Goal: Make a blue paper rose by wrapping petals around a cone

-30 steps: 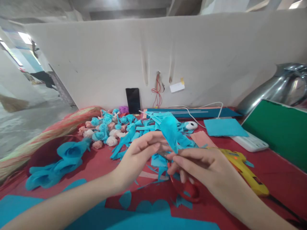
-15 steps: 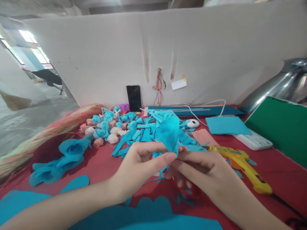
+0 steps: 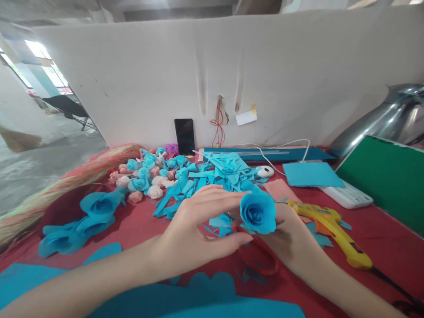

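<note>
A blue paper rose (image 3: 257, 213) faces me with its rolled centre and outer petals in view. My right hand (image 3: 286, 229) is closed on the flower's base from behind, and its fingertips are hidden by the petals. On the flower's left side is my left hand (image 3: 202, 221), with fingers stretched out and thumb apart. Its fingertips reach the petal edge; I cannot tell if they touch. Below the hands lie red-handled scissors (image 3: 261, 260), partly covered. Blue paper scraps (image 3: 225, 170) are heaped behind the hands.
Larger blue paper flowers (image 3: 99, 205) lie at left, and small blue, pink and white roses (image 3: 145, 176) behind them. A yellow glue gun (image 3: 341, 232) rests at right. A phone (image 3: 184, 136) leans on the wall. Blue sheets (image 3: 185, 300) cover the front; a steel jug (image 3: 380, 119) stands right.
The flower has turned from upright, side-on, to facing me, and has come slightly lower and right. My left fingers and thumb have parted from its base; the right hand still holds it.
</note>
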The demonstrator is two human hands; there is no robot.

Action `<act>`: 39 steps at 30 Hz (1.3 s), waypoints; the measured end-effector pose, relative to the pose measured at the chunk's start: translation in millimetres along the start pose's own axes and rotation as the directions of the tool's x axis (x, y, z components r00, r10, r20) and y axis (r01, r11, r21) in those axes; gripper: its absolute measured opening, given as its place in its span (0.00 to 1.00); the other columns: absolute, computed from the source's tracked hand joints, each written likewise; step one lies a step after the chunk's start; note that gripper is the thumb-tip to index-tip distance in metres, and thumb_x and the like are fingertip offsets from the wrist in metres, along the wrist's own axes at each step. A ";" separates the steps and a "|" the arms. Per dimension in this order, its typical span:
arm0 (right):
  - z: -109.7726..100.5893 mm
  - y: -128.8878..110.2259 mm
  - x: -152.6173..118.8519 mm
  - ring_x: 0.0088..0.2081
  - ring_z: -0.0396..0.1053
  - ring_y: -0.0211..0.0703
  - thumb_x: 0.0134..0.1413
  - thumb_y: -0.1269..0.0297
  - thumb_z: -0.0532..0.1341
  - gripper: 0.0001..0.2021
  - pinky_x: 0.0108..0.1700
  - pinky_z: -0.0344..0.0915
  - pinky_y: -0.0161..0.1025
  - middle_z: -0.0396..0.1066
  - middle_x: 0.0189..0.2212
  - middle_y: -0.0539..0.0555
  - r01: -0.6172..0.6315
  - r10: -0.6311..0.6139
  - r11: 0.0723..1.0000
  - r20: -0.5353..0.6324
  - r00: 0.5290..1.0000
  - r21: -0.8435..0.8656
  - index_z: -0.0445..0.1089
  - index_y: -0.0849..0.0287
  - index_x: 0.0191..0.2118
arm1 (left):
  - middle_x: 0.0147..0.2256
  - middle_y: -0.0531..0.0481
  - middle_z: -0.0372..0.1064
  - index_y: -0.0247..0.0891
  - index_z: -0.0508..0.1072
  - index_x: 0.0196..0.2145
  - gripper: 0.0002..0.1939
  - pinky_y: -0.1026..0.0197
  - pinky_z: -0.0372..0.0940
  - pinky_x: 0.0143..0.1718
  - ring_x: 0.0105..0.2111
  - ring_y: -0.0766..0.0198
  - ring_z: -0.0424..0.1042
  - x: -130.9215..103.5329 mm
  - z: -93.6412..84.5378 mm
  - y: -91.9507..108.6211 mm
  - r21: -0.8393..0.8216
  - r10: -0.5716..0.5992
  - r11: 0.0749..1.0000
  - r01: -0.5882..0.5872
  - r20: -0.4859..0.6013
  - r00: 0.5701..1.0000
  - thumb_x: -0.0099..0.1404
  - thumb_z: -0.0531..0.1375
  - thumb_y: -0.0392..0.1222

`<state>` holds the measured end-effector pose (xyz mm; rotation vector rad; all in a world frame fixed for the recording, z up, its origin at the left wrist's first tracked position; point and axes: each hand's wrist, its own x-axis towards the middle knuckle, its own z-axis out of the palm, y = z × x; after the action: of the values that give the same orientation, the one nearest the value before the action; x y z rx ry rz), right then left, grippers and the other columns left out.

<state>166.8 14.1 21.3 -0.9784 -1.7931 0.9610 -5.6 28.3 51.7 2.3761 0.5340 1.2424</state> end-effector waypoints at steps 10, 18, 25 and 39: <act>-7.8 -3.4 4.0 0.34 0.71 0.41 0.51 0.60 0.63 0.05 0.36 0.68 0.33 0.74 0.34 0.48 -0.068 0.090 0.978 -0.105 0.990 0.196 0.76 0.53 0.33 | 0.19 0.57 0.74 0.38 0.76 0.24 0.07 0.54 0.64 0.52 0.22 0.65 0.73 6.6 -12.2 -23.2 -0.145 -0.410 0.909 0.392 -0.126 0.904 0.58 0.60 0.37; -4.7 -15.8 2.7 0.39 0.70 0.37 0.56 0.61 0.61 0.07 0.35 0.69 0.27 0.74 0.38 0.50 -0.181 0.208 0.864 -0.006 0.978 0.470 0.76 0.52 0.33 | 0.43 0.44 0.72 0.35 0.62 0.49 0.15 0.67 0.71 0.23 0.31 0.64 0.76 8.5 -12.4 -31.3 -0.335 -0.429 0.848 0.411 0.022 0.903 0.64 0.51 0.35; -3.7 -15.6 3.8 0.34 0.71 0.35 0.51 0.56 0.65 0.05 0.33 0.69 0.26 0.74 0.34 0.50 -0.238 0.260 0.789 0.044 0.965 0.567 0.77 0.49 0.32 | 0.39 0.50 0.76 0.37 0.74 0.44 0.13 0.67 0.69 0.38 0.37 0.63 0.75 3.9 -10.9 -15.2 -0.167 -0.294 0.929 0.329 0.206 0.933 0.63 0.55 0.36; -4.0 -7.7 3.6 0.37 0.71 0.38 0.49 0.55 0.66 0.07 0.32 0.70 0.27 0.75 0.35 0.50 -0.284 0.342 0.875 -0.086 0.936 0.392 0.76 0.48 0.33 | 0.20 0.54 0.70 0.37 0.73 0.39 0.12 0.70 0.62 0.17 0.12 0.73 0.64 0.3 -53.2 -15.0 0.137 -0.369 0.924 0.357 0.075 0.926 0.66 0.50 0.38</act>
<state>167.5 15.1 30.7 -1.0801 -1.2775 1.3353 -52.0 50.4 72.0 2.2800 0.9911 0.9434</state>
